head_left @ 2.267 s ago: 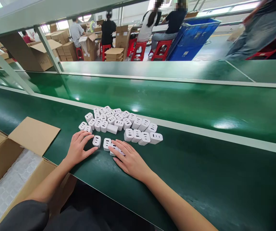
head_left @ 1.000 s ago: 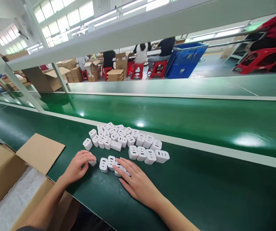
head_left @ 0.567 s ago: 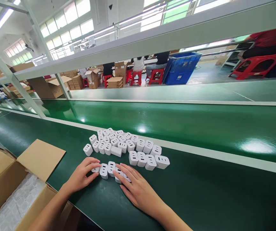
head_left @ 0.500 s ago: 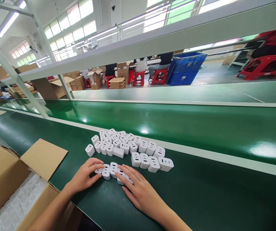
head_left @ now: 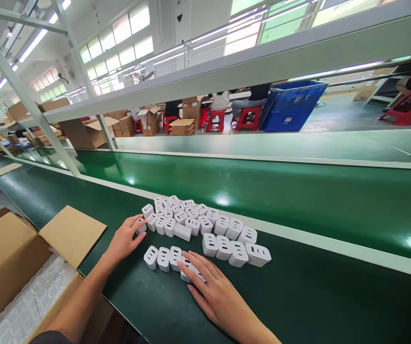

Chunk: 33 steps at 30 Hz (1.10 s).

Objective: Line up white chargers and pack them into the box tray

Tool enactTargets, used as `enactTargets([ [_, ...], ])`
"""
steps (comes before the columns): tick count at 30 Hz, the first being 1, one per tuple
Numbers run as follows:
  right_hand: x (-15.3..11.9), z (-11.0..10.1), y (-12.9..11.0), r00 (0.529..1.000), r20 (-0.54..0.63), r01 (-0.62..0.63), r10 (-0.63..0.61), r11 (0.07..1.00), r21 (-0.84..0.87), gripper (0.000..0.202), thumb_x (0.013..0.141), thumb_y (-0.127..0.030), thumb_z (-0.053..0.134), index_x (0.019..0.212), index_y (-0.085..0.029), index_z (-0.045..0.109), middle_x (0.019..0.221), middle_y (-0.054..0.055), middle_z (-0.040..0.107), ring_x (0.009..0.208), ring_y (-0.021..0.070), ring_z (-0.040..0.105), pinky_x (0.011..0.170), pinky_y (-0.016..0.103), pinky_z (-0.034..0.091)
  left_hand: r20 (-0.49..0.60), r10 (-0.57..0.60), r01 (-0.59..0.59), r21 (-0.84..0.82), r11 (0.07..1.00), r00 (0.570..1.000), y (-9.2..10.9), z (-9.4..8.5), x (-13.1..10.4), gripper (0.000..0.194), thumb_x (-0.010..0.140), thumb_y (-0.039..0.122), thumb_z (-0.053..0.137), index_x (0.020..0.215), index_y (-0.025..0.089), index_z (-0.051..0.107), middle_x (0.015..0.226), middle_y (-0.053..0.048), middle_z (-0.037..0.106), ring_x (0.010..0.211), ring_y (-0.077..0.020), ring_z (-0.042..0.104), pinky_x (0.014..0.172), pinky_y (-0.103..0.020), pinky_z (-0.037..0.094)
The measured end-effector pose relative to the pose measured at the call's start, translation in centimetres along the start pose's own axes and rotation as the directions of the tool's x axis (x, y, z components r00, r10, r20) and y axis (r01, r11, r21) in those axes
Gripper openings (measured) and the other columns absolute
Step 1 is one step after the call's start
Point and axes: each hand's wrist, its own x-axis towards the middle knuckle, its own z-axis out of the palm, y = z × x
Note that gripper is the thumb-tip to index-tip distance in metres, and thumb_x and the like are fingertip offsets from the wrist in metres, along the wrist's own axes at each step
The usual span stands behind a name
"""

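Several white USB charger blocks, each with slots in its top face, stand in a loose cluster (head_left: 181, 217) on the dark green table. My left hand (head_left: 124, 239) is at the cluster's left end, thumb and fingers closed around one white charger block (head_left: 140, 226). In front of the cluster runs a short row of charger blocks (head_left: 163, 258). My right hand (head_left: 214, 289) lies over the right end of that row, its fingers stretched out on top and partly covering the blocks there. One block (head_left: 183, 232) in the cluster lies on its side.
An open cardboard box (head_left: 8, 258) holding clear plastic trays (head_left: 29, 301) stands at the left, one flap (head_left: 73, 235) reaching over the table edge. Behind the cluster runs a glossy green conveyor belt (head_left: 280, 191). A white shelf beam (head_left: 205, 79) crosses above. People sit farther back.
My left hand has left the front row and moved up to the leftmost block of the cluster, taking hold of it. My right hand stays on the row. The view has shifted slightly.
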Motion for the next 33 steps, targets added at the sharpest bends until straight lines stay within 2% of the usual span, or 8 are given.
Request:
enactTargets([
  [4,0.1,-0.1,0.0,1.000,0.012,0.011,-0.010,0.999,-0.030,0.049,0.096,-0.017,0.046,0.144,-0.023,0.050,0.148,0.009,0.051,0.133,0.0244,0.053,0.100,0.040,0.057,-0.003,-0.049,0.049,-0.031,0.998,0.999,-0.4,0.3,-0.8,0.035,0.094,0.022,0.052,0.127,0.029,0.062,0.133,-0.006,0.062,0.120,-0.0199,0.060,0.102,-0.038,0.054],
  [13,0.0,0.3,0.2,1.000,0.008,0.019,-0.019,0.999,-0.035,0.050,0.096,-0.017,0.046,0.146,-0.020,0.047,0.148,0.010,0.051,0.132,0.0254,0.054,0.098,0.041,0.058,0.028,-0.083,0.086,-0.121,0.989,0.996,0.0,-1.0,-3.1,0.039,0.091,0.026,0.059,0.130,0.028,0.060,0.130,-0.007,0.062,0.119,-0.0203,0.061,0.102,-0.037,0.053],
  [19,-0.1,0.3,0.3,1.000,0.002,0.006,-0.006,1.000,0.008,0.051,0.095,-0.016,0.048,0.146,-0.022,0.048,0.148,0.010,0.051,0.133,0.0245,0.052,0.101,0.040,0.056,0.109,-0.056,0.083,-0.261,0.962,0.992,-0.2,-1.0,-4.5,0.048,0.091,0.032,0.061,0.138,0.029,0.052,0.141,-0.010,0.052,0.109,-0.0199,0.064,0.082,-0.031,0.059],
  [22,0.0,0.0,0.2,1.000,0.013,-0.011,0.011,0.999,0.032,0.052,0.094,-0.015,0.048,0.146,-0.023,0.048,0.147,0.010,0.053,0.133,0.0239,0.052,0.104,0.040,0.054,0.132,-0.067,0.104,-0.293,0.951,0.989,-0.6,-0.7,-4.8,0.056,0.090,0.036,0.064,0.143,0.030,0.046,0.142,-0.012,0.052,0.102,-0.0200,0.064,0.084,-0.034,0.059],
  [26,0.0,-0.3,0.0,0.997,0.056,-0.049,0.046,0.998,0.041,0.052,0.093,-0.013,0.049,0.145,-0.023,0.050,0.148,0.010,0.051,0.134,0.0243,0.051,0.106,0.041,0.053,0.173,-0.124,0.174,-0.315,0.933,0.977,-0.4,-0.2,-4.8,0.048,0.092,0.040,0.060,0.138,0.030,0.051,0.129,-0.008,0.062,0.100,-0.0200,0.063,0.091,-0.037,0.055],
  [29,0.0,-0.3,-0.1,0.997,0.070,-0.045,0.042,0.998,0.043,0.052,0.093,-0.013,0.048,0.144,-0.022,0.050,0.149,0.010,0.050,0.135,0.0253,0.050,0.106,0.043,0.053,0.220,-0.161,0.230,-0.341,0.912,0.962,0.2,-0.3,-4.6,0.048,0.092,0.043,0.059,0.138,0.029,0.051,0.123,-0.006,0.064,0.092,-0.0176,0.063,0.087,-0.035,0.055],
  [33,-0.1,-0.2,-0.1,0.997,0.062,-0.050,0.047,0.997,0.059,0.051,0.094,-0.013,0.046,0.144,-0.022,0.050,0.149,0.010,0.050,0.135,0.0247,0.049,0.107,0.044,0.052,0.256,-0.144,0.231,-0.353,0.906,0.956,0.6,-0.8,-4.5,0.053,0.090,0.042,0.061,0.140,0.028,0.049,0.127,-0.007,0.063,0.089,-0.0170,0.063,0.084,-0.035,0.056],
])
